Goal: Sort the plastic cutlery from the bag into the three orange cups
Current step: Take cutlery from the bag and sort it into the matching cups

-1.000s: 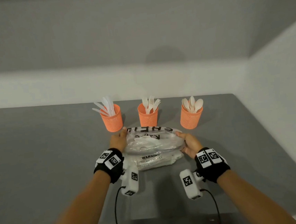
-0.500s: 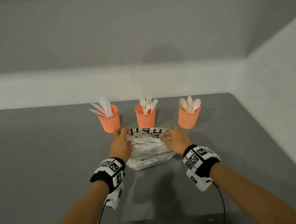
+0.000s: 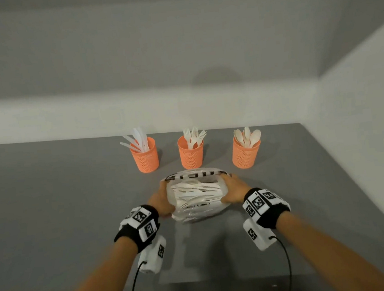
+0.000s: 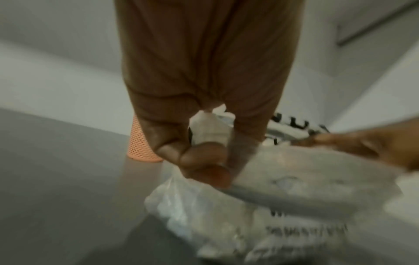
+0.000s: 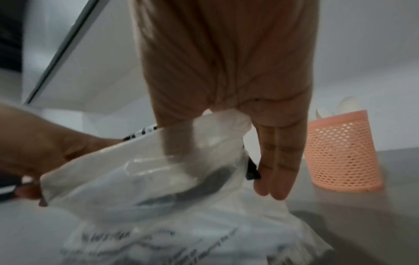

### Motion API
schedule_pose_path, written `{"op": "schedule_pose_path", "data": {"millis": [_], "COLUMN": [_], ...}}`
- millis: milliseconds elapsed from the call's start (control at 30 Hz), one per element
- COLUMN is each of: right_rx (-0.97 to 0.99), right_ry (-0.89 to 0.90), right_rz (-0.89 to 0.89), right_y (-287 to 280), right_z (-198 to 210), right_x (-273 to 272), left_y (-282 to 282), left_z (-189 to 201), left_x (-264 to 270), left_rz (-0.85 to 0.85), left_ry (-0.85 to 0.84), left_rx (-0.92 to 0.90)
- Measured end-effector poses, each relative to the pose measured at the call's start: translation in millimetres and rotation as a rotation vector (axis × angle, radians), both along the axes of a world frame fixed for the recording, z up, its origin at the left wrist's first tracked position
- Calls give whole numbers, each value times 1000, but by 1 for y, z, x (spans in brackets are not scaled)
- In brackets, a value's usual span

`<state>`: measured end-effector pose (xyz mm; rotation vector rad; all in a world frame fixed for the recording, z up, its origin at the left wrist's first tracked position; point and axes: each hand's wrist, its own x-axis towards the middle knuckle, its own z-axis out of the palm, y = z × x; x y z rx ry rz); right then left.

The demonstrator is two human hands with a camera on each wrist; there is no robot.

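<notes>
A clear plastic bag point(image 3: 197, 195) of white cutlery lies on the grey table in front of three orange mesh cups. My left hand point(image 3: 161, 201) pinches the bag's left rim point(image 4: 208, 129). My right hand point(image 3: 234, 191) holds the right rim point(image 5: 224, 125), thumb inside, fingers outside. Between them the mouth gapes, showing several spoons and forks inside. The left cup point(image 3: 145, 158) holds knives, the middle cup point(image 3: 191, 153) forks, the right cup point(image 3: 246, 151) spoons. The right cup point(image 5: 342, 152) stands just beyond my right fingers.
The grey table point(image 3: 51, 205) runs to a white wall behind the cups and a white wall on the right. Its front edge lies just below my wrists. Wrist-camera cables hang from both forearms.
Both hands shifted along the bag's rim and pulled its mouth wider, so the cutlery inside now shows. The bag drew slightly toward me; the cups stayed put.
</notes>
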<state>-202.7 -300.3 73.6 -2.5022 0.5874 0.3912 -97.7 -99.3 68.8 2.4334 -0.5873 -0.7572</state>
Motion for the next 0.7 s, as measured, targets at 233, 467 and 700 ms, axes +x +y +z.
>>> {"op": "schedule_pose_path", "data": {"millis": [233, 467, 700], "right_rx": [-678, -280, -219], "right_ry": [-201, -182, 159], "right_rz": [187, 238, 154], "right_y": [9, 30, 28], "right_z": [33, 25, 4], "right_x": [-11, 15, 54], "left_y": [-20, -30, -32], "left_z": [21, 33, 32], "left_x": [10, 19, 29], "left_rz": [1, -87, -206], "left_ry": [-35, -68, -138], "left_rx": [-55, 11, 35]}}
